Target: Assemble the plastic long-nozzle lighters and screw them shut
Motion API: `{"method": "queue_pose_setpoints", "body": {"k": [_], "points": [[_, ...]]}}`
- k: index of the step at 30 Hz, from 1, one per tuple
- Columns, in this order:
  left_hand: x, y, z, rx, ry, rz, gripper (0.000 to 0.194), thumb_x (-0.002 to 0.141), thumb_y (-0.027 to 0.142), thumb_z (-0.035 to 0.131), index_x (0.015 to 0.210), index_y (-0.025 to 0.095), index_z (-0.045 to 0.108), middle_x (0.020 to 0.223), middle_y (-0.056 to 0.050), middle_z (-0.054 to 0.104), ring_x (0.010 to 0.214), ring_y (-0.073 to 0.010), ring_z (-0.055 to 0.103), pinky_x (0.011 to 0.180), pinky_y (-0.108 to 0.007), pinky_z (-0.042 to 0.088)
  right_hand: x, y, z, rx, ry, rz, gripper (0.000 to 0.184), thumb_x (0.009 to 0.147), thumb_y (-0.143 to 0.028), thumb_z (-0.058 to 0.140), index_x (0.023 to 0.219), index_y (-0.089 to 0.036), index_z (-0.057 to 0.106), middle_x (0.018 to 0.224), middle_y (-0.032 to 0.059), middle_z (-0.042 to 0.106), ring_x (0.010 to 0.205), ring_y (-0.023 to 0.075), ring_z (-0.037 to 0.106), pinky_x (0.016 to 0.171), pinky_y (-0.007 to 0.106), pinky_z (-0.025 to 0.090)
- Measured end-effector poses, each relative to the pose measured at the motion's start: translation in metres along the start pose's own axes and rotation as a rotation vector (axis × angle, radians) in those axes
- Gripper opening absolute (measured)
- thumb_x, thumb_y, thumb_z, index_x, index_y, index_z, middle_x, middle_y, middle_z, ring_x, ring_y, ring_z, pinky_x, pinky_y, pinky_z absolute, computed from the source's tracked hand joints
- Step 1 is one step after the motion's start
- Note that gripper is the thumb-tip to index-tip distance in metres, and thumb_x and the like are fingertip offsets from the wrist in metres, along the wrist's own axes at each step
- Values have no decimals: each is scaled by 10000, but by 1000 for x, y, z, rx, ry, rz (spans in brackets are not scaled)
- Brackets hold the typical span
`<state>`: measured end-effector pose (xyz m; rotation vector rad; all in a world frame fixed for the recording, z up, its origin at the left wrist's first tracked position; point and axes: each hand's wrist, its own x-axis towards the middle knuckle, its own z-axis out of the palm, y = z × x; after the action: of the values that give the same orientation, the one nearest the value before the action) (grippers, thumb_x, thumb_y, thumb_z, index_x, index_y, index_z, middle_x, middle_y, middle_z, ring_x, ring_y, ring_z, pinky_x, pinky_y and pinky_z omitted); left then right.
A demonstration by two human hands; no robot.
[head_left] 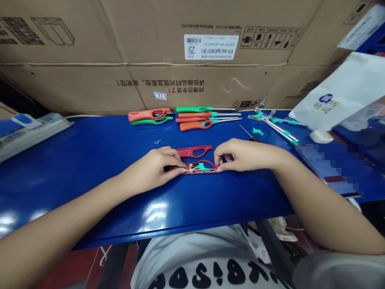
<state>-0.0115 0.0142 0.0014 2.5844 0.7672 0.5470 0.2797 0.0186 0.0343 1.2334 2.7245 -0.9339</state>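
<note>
A red lighter casing half [208, 172] lies on its back on the blue table, its inside facing up. In it sit a teal trigger [201, 166] and thin pale wires. My left hand [156, 168] is closed over the left end of this casing, thumb and forefinger pressed at the parts inside; the fingertips partly hide them. With thumb and fingers bent together, my right hand [237, 155] grips the casing's right end. Just behind lies the matching red casing half [197, 152], partly covered by my left fingers.
Several assembled lighters [195, 126] and more casings [148, 115] lie along the cardboard box [102, 88]. Small screws [157, 141] rest behind my left hand. To the right are a screwdriver [254, 138], metal tubes [278, 129], a loose teal trigger [258, 131] and a phone [325, 168].
</note>
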Motion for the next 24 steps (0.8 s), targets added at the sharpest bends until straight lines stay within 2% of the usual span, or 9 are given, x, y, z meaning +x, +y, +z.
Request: {"method": "queue_pose_setpoints", "body": {"k": [3,7,16,24], "points": [[0,-1,1,0,12,-8,144,959,269,659,976,194,780,943,-43,747,886,-181,675,830,-301,526,-1,-4,2,-24,66,-48,132,842,-220,732,964,-173,717,974,29,692,734,120,582,675,235,422],[-2,0,0,42,8,1,145,965,255,639,963,195,772,961,-52,722,907,-194,668,832,-316,527,2,-12,11,-18,91,-71,148,843,-136,693,986,-170,696,1032,39,664,693,99,569,660,233,421],[-3,5,1,81,-35,-9,193,996,269,571,1028,188,744,1011,-63,683,907,-187,663,848,-316,537,12,-28,27,11,207,-68,80,863,-92,661,910,-155,652,922,27,642,664,96,526,659,241,385],[-5,9,-5,135,-85,-1,199,992,256,544,1010,181,728,1004,-66,678,903,-198,653,830,-334,538,12,-26,31,58,187,-129,120,852,-43,648,902,-152,638,901,11,623,657,83,509,644,222,391]]}}
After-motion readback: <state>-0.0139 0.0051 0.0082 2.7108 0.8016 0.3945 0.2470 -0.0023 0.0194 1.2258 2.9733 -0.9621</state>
